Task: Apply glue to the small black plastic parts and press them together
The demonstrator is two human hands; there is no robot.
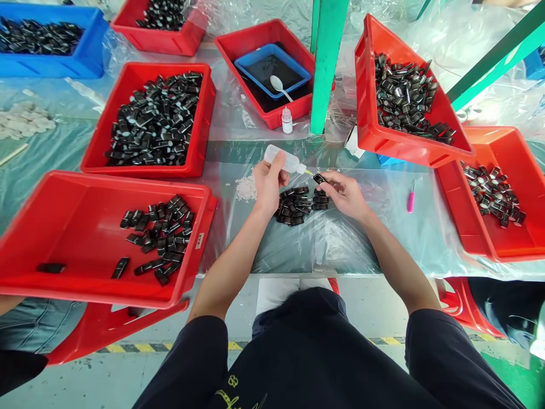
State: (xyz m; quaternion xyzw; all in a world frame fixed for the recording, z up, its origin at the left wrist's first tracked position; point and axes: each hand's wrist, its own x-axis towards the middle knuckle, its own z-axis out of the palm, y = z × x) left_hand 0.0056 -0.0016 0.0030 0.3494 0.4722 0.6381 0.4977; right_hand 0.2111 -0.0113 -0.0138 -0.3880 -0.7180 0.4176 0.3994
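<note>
My left hand (269, 183) is wrapped round a translucent white squeeze bottle (284, 159), tilted so its thin yellowish nozzle points right. The nozzle tip is beside a small black glossy part (318, 178) that my right hand (344, 194) pinches between thumb and fingers. Whether tip and part touch is too small to tell. Below my hands, a pile of black parts (293, 207) lies on the plastic-covered table (349, 250), with a smaller group (320, 200) to its right. Small whitish pieces (246, 188) are scattered left of my left hand.
Red bins (63, 221) of black parts stand left and right (415, 146). Behind my hands are a green post (327, 68), a small bottle (286, 121) and a red bin holding a blue tray (272, 63) with a spoon. A pink-handled tool (411, 202) lies right.
</note>
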